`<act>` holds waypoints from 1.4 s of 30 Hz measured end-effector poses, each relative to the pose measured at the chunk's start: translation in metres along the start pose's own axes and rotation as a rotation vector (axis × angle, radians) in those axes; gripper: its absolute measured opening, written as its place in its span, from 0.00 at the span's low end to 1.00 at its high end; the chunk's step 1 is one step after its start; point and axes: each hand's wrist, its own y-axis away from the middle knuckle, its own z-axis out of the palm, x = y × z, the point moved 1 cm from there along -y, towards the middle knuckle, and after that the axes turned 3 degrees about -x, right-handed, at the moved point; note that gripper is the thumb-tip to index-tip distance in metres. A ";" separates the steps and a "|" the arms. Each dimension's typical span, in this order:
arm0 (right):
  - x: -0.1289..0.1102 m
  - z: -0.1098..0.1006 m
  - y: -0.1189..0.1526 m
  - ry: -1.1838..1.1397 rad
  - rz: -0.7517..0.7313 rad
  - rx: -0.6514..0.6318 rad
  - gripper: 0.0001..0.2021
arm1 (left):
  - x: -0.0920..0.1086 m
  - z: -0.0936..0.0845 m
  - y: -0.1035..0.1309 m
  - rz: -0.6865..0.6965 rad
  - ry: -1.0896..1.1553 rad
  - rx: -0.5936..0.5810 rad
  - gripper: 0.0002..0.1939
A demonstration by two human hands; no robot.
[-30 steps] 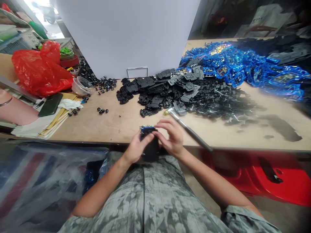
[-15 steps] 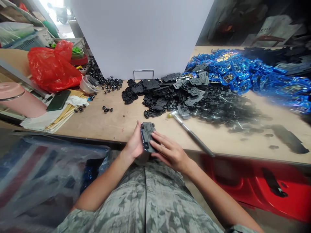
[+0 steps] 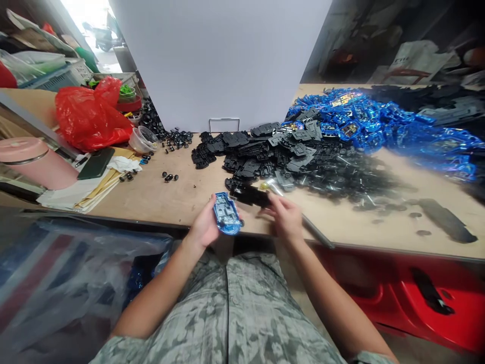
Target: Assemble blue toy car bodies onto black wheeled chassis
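My left hand (image 3: 205, 224) is closed around the side of a blue toy car body (image 3: 227, 214), whose open underside faces up at the table's front edge. A wheel shows at its right side. Between the fingers and thumb of my right hand (image 3: 287, 216) is a black toy car chassis plate (image 3: 250, 195), pointing left, apart from the body. Just beyond it spreads a heap of black chassis plates (image 3: 242, 164). A hammer (image 3: 316, 230) with a yellowish head lies beside my right hand, partly hidden by it.
Blue car bodies (image 3: 364, 121) are piled at the right, with wheel axles (image 3: 352, 179) before them. At the left are wheel sets (image 3: 170, 177), a red plastic bag (image 3: 89, 114), a phone (image 3: 96, 163) and a pink bottle (image 3: 38, 162). A white panel (image 3: 223, 60) stands behind.
The black chassis plate has come off the blue body and moved to the right and away in my right hand. My left hand still holds the body, now showing its inside.
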 end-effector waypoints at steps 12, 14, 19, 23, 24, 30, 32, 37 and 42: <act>-0.020 -0.010 -0.015 0.495 -0.474 -0.034 0.10 | 0.026 -0.011 0.020 0.129 -0.064 0.091 0.31; -0.028 0.008 0.000 0.659 -0.792 -0.198 0.08 | 0.020 -0.005 0.017 0.126 -0.065 0.073 0.29; -0.025 0.051 0.035 0.768 -1.019 -0.541 0.08 | 0.004 -0.001 0.009 0.216 -0.084 0.049 0.14; -0.017 0.059 0.041 0.800 -1.040 -0.573 0.11 | 0.001 -0.003 0.008 0.260 -0.121 0.078 0.11; -0.016 0.059 0.042 0.827 -1.028 -0.578 0.11 | 0.002 -0.002 0.009 0.263 -0.118 0.095 0.11; -0.014 0.055 0.042 0.682 -0.954 -0.545 0.11 | 0.000 0.012 0.011 0.270 -0.098 0.113 0.12; -0.012 0.057 0.043 0.614 -0.907 -0.512 0.09 | -0.003 0.015 0.011 0.253 -0.094 0.106 0.12; -0.017 0.060 0.051 0.331 -0.794 -0.438 0.07 | -0.008 0.015 0.011 0.283 -0.087 0.141 0.14; -0.033 0.040 0.045 0.035 -0.410 -0.186 0.09 | 0.008 -0.001 0.004 0.349 -0.229 0.211 0.18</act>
